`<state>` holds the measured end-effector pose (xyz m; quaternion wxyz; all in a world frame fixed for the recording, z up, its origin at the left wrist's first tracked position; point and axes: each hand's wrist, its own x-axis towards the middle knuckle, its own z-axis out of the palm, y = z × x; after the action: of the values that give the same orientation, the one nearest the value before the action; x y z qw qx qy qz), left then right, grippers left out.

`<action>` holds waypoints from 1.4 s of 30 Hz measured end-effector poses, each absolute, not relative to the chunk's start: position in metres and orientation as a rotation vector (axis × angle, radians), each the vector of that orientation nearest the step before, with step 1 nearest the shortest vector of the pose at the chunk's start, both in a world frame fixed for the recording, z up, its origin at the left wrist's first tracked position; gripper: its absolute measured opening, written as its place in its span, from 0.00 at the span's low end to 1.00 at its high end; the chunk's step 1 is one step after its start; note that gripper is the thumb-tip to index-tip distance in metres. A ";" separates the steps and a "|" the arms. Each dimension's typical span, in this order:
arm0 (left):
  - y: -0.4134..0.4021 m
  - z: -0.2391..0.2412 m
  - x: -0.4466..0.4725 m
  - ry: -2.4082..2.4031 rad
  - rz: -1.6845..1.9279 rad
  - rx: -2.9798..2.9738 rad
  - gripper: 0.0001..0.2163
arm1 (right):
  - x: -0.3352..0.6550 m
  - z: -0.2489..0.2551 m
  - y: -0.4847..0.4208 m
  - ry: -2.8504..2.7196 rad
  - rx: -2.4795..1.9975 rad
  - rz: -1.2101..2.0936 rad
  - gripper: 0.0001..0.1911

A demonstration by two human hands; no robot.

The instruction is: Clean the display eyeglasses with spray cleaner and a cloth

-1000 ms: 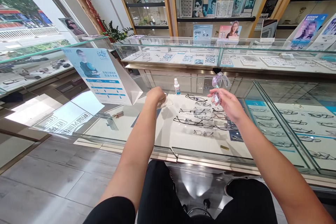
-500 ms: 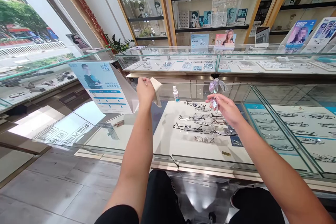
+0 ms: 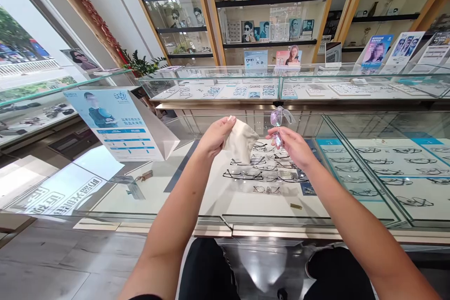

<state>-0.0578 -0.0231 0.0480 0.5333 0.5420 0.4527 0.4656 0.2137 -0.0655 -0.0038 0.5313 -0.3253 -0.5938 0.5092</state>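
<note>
And now a cream cloth (image 3: pixel 242 140) is pinched by the fingers of the left hand (image 3: pixel 215 138) above the surface (image 3: pixel 225 199), towards its far edge; glasses (image 3: pixel 276 117) are gripped on end, near but apart, by the fingers of the right hand (image 3: pixel 297 147).

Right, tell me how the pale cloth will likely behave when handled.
Likely floppy: the pale cloth hangs in soft folds from the left hand. Probably light, too, since a pinch near one edge holds it up.

Blue-white sign (image 3: pixel 114 124) on glass counter (image 3: pixel 211 206); green plant (image 3: pixel 139 63) behind.
</note>
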 end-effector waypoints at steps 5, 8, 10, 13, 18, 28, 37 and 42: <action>-0.027 0.035 -0.038 0.973 1.057 1.177 0.28 | 0.212 -0.005 -0.066 -1.425 -0.780 1.218 0.24; -0.030 0.030 -0.028 0.926 1.058 1.106 0.27 | 0.210 -0.008 -0.066 -1.440 -0.768 1.225 0.24; -0.033 0.029 -0.023 0.883 1.060 1.082 0.26 | 0.209 -0.010 -0.066 -1.454 -0.769 1.227 0.24; -0.038 0.027 -0.018 0.835 1.017 1.106 0.26 | 0.209 -0.011 -0.065 -1.470 -0.778 1.199 0.24; -0.043 0.020 -0.012 0.768 0.953 1.215 0.26 | 0.211 -0.014 -0.061 -1.454 -0.818 1.058 0.22; -0.048 0.015 -0.004 0.718 0.988 1.344 0.29 | 0.210 -0.014 -0.060 -1.435 -0.890 0.937 0.23; -0.055 0.011 0.002 0.692 1.044 1.564 0.25 | 0.205 -0.017 -0.061 -1.486 -0.829 0.919 0.28; -0.060 0.009 0.008 0.700 1.078 1.641 0.24 | 0.203 -0.014 -0.064 -1.501 -0.828 0.897 0.27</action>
<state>0.0080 -0.0599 0.0088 0.5043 0.6797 0.2901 0.4468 0.2029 -0.0639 -0.0144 0.5674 -0.3524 -0.6389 0.3816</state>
